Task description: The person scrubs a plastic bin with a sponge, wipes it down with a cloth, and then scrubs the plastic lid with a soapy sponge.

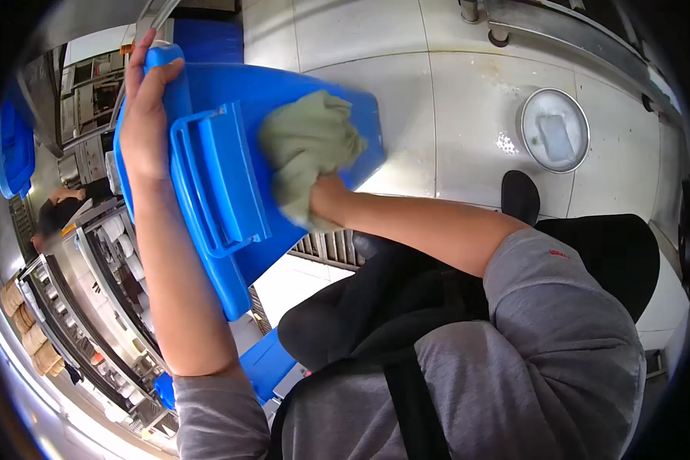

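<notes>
A blue plastic bin (282, 80) is tilted on its side in front of me, with its ribbed handle part (234, 172) turned up toward me. My left hand (147, 123) grips the rim at the upper left, thumb on the near side and fingers along the edge. My right hand (328, 201) presses a bunched green cloth (307, 142) against the bin's side; the cloth hides most of its fingers.
A round metal basin (555, 130) with whitish liquid and a pale block stands on the tiled floor (483, 100). Metal table legs (498, 34) are at the top right. A floor drain grate (326, 247) lies below the bin. Shelves of dishes (123, 245) and another person (61, 211) appear at left.
</notes>
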A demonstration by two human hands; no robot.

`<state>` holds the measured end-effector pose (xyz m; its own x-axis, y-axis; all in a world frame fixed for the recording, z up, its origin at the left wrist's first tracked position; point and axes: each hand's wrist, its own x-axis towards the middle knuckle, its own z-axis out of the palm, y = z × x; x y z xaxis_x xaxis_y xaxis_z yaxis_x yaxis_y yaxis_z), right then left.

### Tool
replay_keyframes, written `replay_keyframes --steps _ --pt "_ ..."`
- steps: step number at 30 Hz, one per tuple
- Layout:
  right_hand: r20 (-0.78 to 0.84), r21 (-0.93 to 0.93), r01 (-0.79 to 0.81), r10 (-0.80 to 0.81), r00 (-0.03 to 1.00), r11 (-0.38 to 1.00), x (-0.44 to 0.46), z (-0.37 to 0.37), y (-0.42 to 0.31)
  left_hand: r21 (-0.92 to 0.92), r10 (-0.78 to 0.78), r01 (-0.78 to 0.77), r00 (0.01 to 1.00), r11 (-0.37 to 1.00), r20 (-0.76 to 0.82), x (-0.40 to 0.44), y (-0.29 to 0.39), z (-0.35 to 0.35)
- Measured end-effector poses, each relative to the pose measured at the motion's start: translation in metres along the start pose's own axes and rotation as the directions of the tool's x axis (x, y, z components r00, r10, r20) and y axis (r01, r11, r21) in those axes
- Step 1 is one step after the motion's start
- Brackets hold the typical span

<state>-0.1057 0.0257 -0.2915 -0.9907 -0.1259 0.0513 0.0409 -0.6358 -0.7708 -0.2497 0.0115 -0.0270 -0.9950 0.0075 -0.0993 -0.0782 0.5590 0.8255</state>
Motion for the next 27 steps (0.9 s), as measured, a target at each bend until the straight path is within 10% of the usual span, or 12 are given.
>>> replay_keyframes --steps 2,4,8,10,11,13,14,16,19,23,27 --pt "0.290 -0.464 0.474 -0.376 0.880 0.749 0.010 0.015 -0.014 -0.040 0.016 -0.017 1.000 0.999 -0.019 0.001 0.002 0.002" --pt "0.354 -0.387 0.539 -0.419 0.836 0.748 0.018 0.009 -0.015 0.004 0.065 -0.065 0.998 0.998 -0.015 0.003 0.000 0.001" --pt "0.134 -0.550 0.193 -0.142 0.981 0.813 -0.002 -0.044 0.033 0.015 0.077 -0.077 0.997 0.997 -0.023 -0.002 0.005 0.007" --pt "0.206 -0.895 0.163 0.061 0.977 0.414 -0.018 -0.076 0.090 -0.069 -0.017 0.014 0.999 0.998 -0.034 -0.006 0.011 0.013" --pt "-0.021 -0.659 -0.081 0.089 0.996 0.748 -0.021 -0.089 0.124 -0.067 -0.022 0.019 0.999 0.998 -0.032 -0.008 0.013 0.015" --pt "-0.362 -0.666 -0.412 0.213 0.907 0.621 -0.008 -0.120 0.304 0.005 -0.035 0.035 0.999 0.999 -0.035 -0.009 0.015 0.016" --pt "-0.472 -0.175 -0.575 0.444 0.762 0.799 -0.005 -0.135 0.273 0.007 -0.011 0.011 0.998 1.000 -0.063 -0.008 0.013 0.016" --pt "-0.418 0.369 -0.577 0.685 0.597 0.728 0.015 -0.161 0.200 0.079 -0.004 0.008 0.999 0.997 -0.050 -0.007 0.012 0.013" --pt "-0.288 0.010 -0.731 0.702 0.652 0.683 0.035 -0.183 0.154 0.151 0.004 0.004 0.998 0.989 -0.057 -0.007 0.014 0.016" --pt "-0.304 0.633 -0.489 0.774 0.556 0.600 0.050 -0.120 0.126 0.073 0.053 -0.048 0.996 0.996 -0.065 -0.006 0.012 0.016" --pt "-0.345 0.662 -0.257 0.590 0.730 0.704 0.033 -0.003 0.028 0.073 0.027 -0.022 0.997 0.997 -0.073 -0.011 0.014 0.018"
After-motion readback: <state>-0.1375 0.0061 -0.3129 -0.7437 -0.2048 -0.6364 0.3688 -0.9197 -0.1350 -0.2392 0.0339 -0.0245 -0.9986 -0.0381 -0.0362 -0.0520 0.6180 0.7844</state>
